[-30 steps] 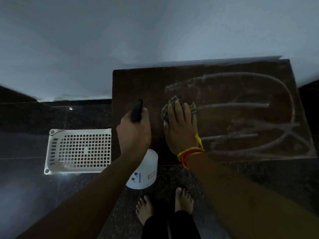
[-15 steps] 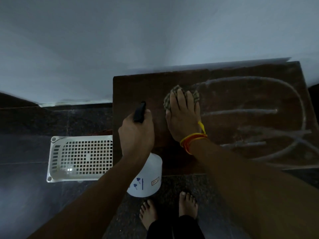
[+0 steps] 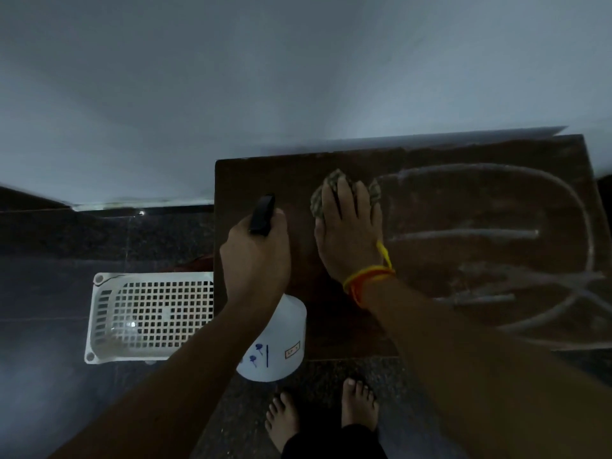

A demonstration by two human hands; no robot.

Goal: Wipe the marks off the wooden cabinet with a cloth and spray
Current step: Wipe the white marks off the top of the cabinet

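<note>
The dark wooden cabinet top (image 3: 480, 200) carries white chalky marks (image 3: 463, 232): a big loop and several lines over its right half. My right hand (image 3: 351, 233) presses flat on a greenish patterned cloth (image 3: 334, 180) near the cabinet's back left, at the loop's left end. A yellow and orange thread band circles that wrist. My left hand (image 3: 256, 256) grips a white spray bottle (image 3: 281, 342) by its black trigger head, held over the cabinet's left front edge.
A white perforated plastic basket (image 3: 149, 313) lies on the dark stone floor left of the cabinet. A pale wall rises directly behind the cabinet. My bare feet (image 3: 321, 412) stand at the cabinet's front edge.
My right hand has pushed the cloth away from me toward the cabinet's back edge, over the loop's left end. The left hand and bottle kept their place beside it.
</note>
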